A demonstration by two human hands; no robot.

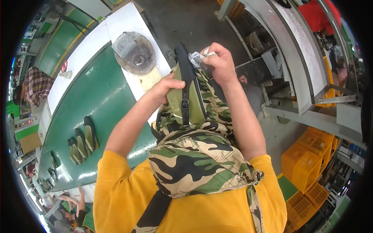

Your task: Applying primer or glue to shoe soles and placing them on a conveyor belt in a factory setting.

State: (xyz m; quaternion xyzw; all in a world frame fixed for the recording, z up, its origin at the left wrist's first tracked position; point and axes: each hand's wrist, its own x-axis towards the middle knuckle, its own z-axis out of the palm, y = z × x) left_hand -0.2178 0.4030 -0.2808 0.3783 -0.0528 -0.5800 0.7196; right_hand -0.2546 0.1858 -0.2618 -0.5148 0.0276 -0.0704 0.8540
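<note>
The shoe (197, 105) lies over the lap, the left hand (166, 88) on its left side and the right hand (220, 64), holding a wad (195, 59), just right of its far end. Ahead and left, a tabletop (125, 19) bears a dish (150, 62) with a pad (149, 80) just nearer. Left of that runs the belt (101, 83), with a row of shoes (91, 136) on it; a co-worker (38, 83) is beyond. Right of the right arm stand crates (301, 161).

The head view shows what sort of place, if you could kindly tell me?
Probably a shoe factory: a buckled shoe is in the left hand, other shoes sit on a long green worktop, and orange crates are stacked at the right.
</note>
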